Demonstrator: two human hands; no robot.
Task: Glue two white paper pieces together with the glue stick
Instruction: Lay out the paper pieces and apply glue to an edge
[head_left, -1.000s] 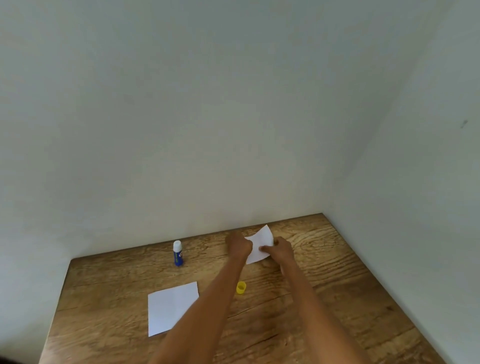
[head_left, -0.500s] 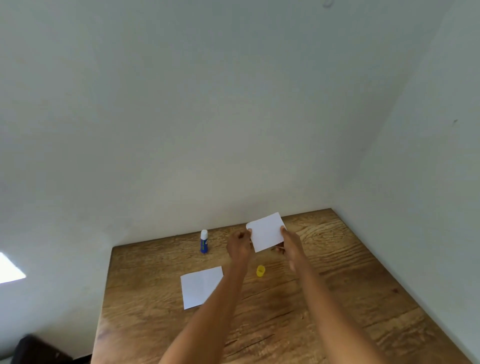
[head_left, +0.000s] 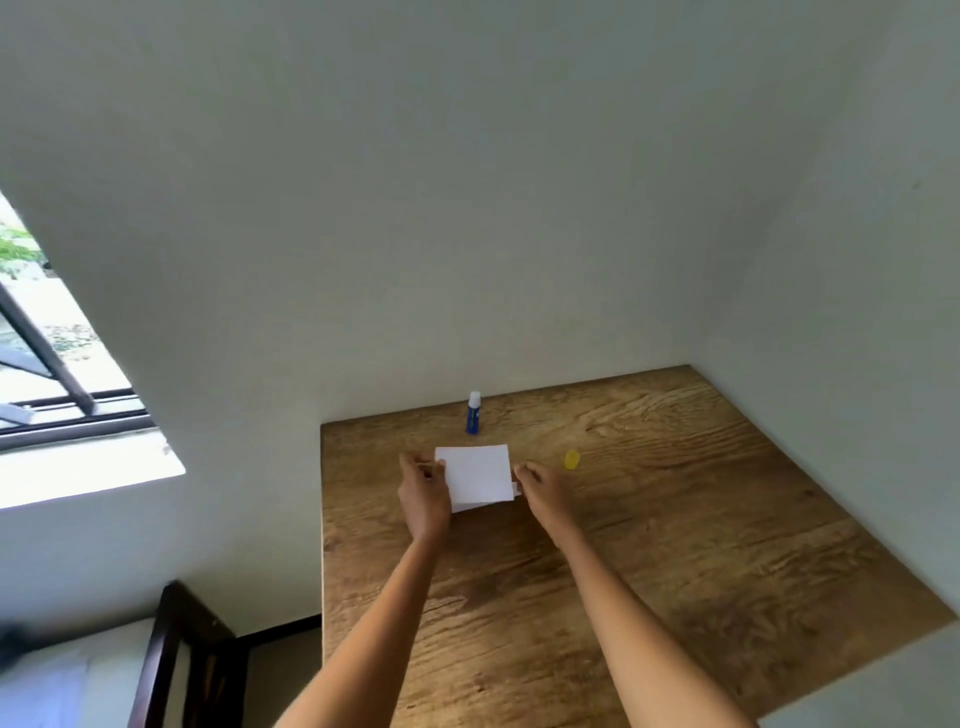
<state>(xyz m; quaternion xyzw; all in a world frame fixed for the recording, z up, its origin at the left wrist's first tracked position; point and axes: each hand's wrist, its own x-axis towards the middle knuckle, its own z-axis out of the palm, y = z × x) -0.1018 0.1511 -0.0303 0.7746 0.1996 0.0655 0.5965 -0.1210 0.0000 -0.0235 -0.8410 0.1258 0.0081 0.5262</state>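
Head view — both hands (head_left: 423, 493) (head_left: 543, 486) on stacked, seemingly misaligned white papers (head_left: 475, 475).

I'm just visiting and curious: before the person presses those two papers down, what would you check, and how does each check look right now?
1. Both hands on the top paper: ok. The left hand holds its left edge, the right hand its right edge.
2. Top paper over the lower paper: ok, the lower one's edge peeks out beneath.
3. Edges lined up: not ok, slightly offset at the near edge and right corner.
4. Glue present between the sheets: cannot tell.
5. Glue stick out of the way: ok, it stands uncapped behind the papers.
6. Yellow cap clear of the papers: ok, it lies to the right on the table.
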